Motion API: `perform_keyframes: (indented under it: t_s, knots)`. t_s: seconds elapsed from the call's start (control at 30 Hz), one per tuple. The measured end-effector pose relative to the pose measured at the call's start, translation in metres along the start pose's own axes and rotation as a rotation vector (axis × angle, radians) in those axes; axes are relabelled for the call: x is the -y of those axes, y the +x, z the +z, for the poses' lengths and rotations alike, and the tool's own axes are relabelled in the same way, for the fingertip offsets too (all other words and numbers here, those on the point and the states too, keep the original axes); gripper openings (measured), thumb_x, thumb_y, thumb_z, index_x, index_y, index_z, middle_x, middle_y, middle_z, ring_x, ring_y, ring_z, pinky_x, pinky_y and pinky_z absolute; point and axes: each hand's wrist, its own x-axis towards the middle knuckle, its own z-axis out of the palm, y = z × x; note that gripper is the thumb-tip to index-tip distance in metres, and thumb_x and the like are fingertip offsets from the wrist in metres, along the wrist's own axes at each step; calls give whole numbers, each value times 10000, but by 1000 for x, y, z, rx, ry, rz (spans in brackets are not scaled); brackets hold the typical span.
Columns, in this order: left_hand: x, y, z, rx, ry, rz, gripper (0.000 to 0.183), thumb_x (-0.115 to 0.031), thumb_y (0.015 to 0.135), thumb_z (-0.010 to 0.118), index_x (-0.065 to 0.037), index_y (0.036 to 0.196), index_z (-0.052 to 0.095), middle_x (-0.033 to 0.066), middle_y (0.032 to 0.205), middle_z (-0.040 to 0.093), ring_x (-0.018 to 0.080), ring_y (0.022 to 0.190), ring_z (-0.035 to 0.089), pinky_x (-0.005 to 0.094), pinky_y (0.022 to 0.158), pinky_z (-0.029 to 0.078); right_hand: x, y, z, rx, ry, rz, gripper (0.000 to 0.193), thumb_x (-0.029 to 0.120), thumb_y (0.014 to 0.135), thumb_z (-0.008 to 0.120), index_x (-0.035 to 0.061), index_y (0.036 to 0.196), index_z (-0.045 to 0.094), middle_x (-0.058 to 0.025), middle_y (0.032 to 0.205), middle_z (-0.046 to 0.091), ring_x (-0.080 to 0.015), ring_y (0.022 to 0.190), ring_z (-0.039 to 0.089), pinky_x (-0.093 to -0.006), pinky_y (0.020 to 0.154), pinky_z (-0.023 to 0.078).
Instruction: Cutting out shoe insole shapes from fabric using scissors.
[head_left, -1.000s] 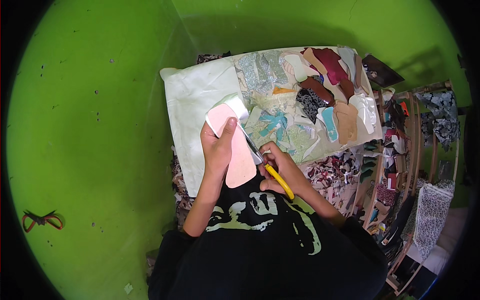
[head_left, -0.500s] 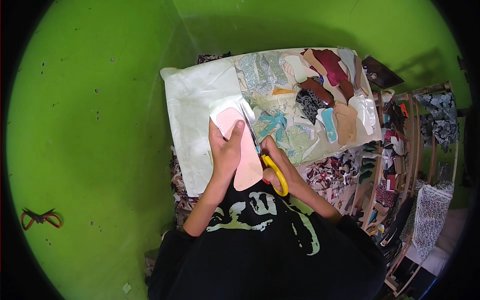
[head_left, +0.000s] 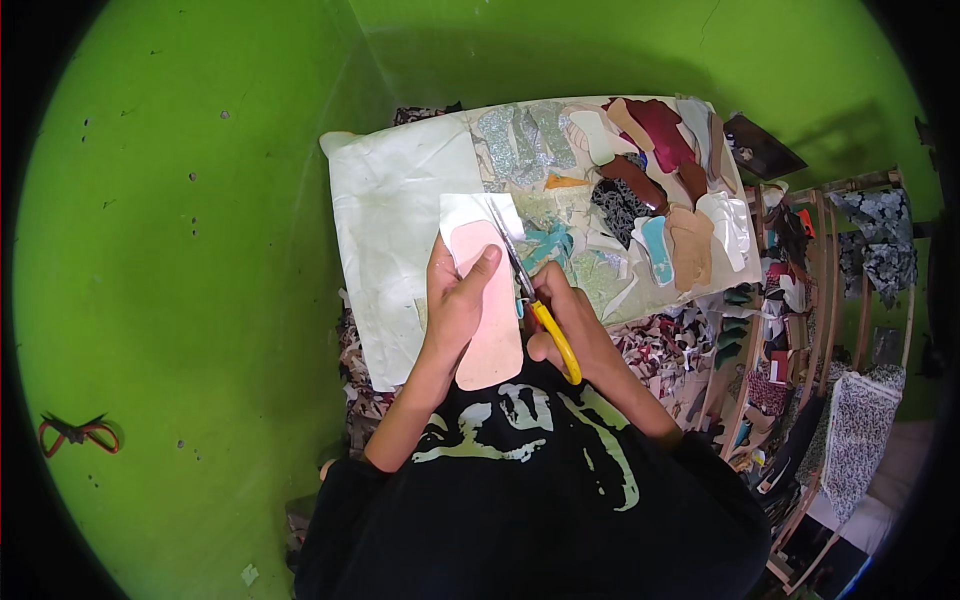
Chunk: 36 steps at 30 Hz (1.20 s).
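My left hand [head_left: 455,305] is closed on a pink, sole-shaped piece [head_left: 490,345], its thumb flat on top and the other fingers hidden beneath. Behind that piece lies a white sheet [head_left: 462,209], which sticks out past its far end and is pinched in the same grip. In my right hand [head_left: 575,312] is a pair of scissors [head_left: 556,340] with yellow handles. Their blades point away from me along the right side of the pink piece, at the white sheet's edge. Whether the blades are fully closed I cannot make out.
A pale worktop [head_left: 395,200] stands ahead, its right half strewn with cut pieces, among them a tan one [head_left: 688,248] and a dark red one [head_left: 660,130]. Scraps [head_left: 660,355] heap below it. Wooden racks [head_left: 830,300] rise at right; a green wall [head_left: 200,300] stands left.
The pink piece and white sheet have turned slightly more upright. The scissors have tilted, blades now lying across the sheet's upper right edge, and a wider part of the sheet shows.
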Motion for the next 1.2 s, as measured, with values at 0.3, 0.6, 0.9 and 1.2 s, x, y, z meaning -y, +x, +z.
perform_keyframes:
  t_s: [0.3, 0.6, 0.9, 1.2]
  knots:
    - [-3, 0, -6, -16, -71, -66, 285, -122, 1009, 568, 12, 1261, 552, 79, 1141, 660, 121, 1014, 620, 281, 882, 499, 11, -6, -10, 15, -243, 84, 788, 457, 657, 895, 22, 1071, 385, -185, 718, 537, -412, 639, 532, -420, 610, 443]
    - [3, 2, -4, 35, -23, -73, 275, -117, 996, 580, 7, 1241, 568, 71, 1110, 670, 121, 977, 632, 266, 856, 502, 4, -3, -9, 50, -101, 53, 775, 479, 683, 871, 24, 1070, 376, -192, 720, 534, -410, 634, 512, -423, 600, 428]
    - [-5, 2, -7, 74, 27, -99, 295, -126, 981, 616, 2, 1243, 577, 42, 1088, 669, 87, 953, 611, 241, 816, 491, 10, -5, -22, 85, -94, 12, 788, 539, 670, 853, 28, 1051, 390, -169, 709, 536, -386, 621, 522, -394, 600, 440]
    - [-20, 2, -9, 162, 78, -209, 260, -143, 956, 656, -9, 1174, 611, 17, 955, 673, 64, 802, 606, 225, 672, 488, 15, -5, -36, 113, -171, 132, 781, 505, 647, 875, 46, 1062, 397, -170, 744, 543, -398, 661, 538, -420, 628, 426]
